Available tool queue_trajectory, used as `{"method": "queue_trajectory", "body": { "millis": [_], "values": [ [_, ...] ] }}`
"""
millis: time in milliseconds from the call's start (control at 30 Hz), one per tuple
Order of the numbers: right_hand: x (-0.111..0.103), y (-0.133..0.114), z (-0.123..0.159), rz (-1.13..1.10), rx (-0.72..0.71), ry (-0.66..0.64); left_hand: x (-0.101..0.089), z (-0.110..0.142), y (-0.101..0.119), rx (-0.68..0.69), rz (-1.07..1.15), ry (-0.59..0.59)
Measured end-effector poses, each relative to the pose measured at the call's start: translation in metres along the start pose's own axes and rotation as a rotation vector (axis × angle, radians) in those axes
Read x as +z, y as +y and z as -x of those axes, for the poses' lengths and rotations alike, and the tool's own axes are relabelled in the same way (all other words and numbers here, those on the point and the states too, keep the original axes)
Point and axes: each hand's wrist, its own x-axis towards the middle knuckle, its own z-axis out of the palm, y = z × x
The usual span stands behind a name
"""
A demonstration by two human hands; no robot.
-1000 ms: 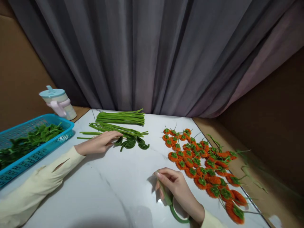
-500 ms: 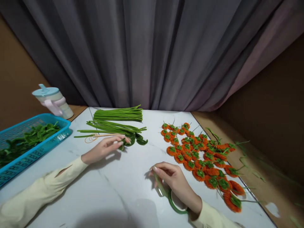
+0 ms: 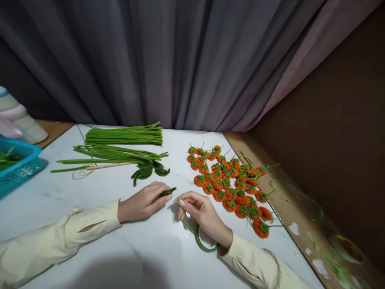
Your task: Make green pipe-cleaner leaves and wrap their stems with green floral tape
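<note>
Between the fingers and thumb of my left hand (image 3: 144,202) is a dark green pipe-cleaner leaf (image 3: 167,192), its tip poking out to the right. My right hand (image 3: 205,212) pinches the loose end of a roll of green floral tape (image 3: 199,241); the roll hangs under the palm, partly covered by it. The two hands are close together, a small gap apart. Just behind my left hand lie more dark green leaves (image 3: 144,171) with curled ends. A thin wooden stick (image 3: 111,165) with a looped tan band (image 3: 80,173) is to their left.
Two bundles of bright green pipe cleaners (image 3: 123,136) lie at the back of the white table (image 3: 126,257). Orange persimmon-like pieces with green tops (image 3: 231,192) spread over the right side. A blue basket (image 3: 22,164) and a tumbler (image 3: 21,116) stand at left.
My left hand has left the leaf pile with a leaf and moved toward my right hand. The view has turned right. My right hand still holds the tape.
</note>
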Motion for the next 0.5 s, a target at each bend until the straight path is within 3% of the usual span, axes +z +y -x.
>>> {"method": "queue_trajectory", "body": {
  "millis": [167, 500],
  "values": [
    [0.0012, 0.0005, 0.0009, 0.071, 0.023, 0.011, -0.0003, 0.0015, 0.0052, 0.139, -0.142, -0.057],
    [0.0056, 0.0061, 0.0022, 0.013, 0.031, 0.044, 0.0038, 0.003, 0.0047, 0.229, -0.245, -0.064]
  ]
}}
